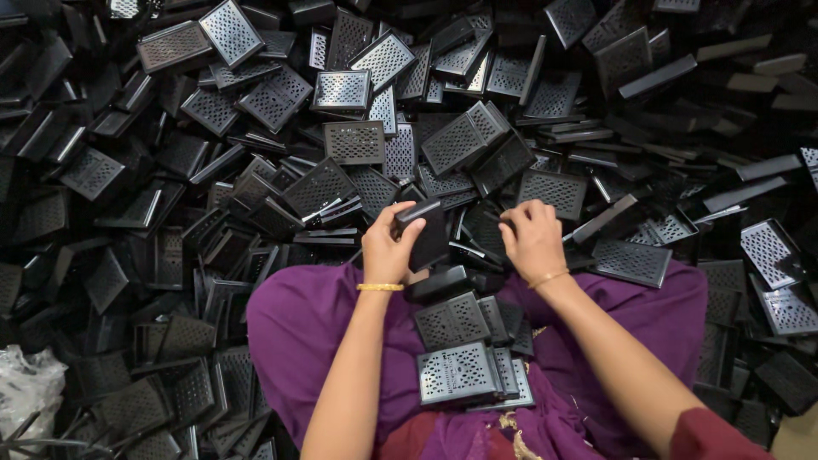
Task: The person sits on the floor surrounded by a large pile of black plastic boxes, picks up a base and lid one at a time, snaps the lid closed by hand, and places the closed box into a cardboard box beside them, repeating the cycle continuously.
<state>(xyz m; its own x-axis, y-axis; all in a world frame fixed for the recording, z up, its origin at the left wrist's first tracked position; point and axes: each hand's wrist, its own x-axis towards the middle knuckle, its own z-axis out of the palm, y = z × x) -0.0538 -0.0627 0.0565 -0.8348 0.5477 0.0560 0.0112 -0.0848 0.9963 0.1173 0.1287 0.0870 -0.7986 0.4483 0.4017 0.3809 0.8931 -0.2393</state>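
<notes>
Heaps of black perforated plastic covers (pixel 358 140) are spread over the whole floor, piled loosely at every angle, some with the grille face up and others on edge. Purple cloth (pixel 307 332) is draped over the seated person's lap at the bottom centre, and the pile is banked against it on three sides. A white plastic bag (pixel 25 383) is seen at the lower left edge.

On the lap, a short stack of the same grille covers (pixel 456 366) is laid flat, grille side up, between the two forearms and nearer the body than either hand.

Above the stack, a black rectangular piece (pixel 426 234) is held by the left hand (pixel 388 247). It is pinched between the thumb and the curled fingers, with its long axis running roughly upright in the view and leaning slightly to the right, its top end pointing away from the body. The piece lies to the right of the left palm, in the gap between the two hands.

The right hand (pixel 532 238) is lowered onto the pile just beyond the lap, fingers curled down among the dark parts. Whether anything is gripped there cannot be told, since the fingertips are hidden. Of the two hands, only the left is touching the held piece; the right is set apart from it, across a small gap.
</notes>
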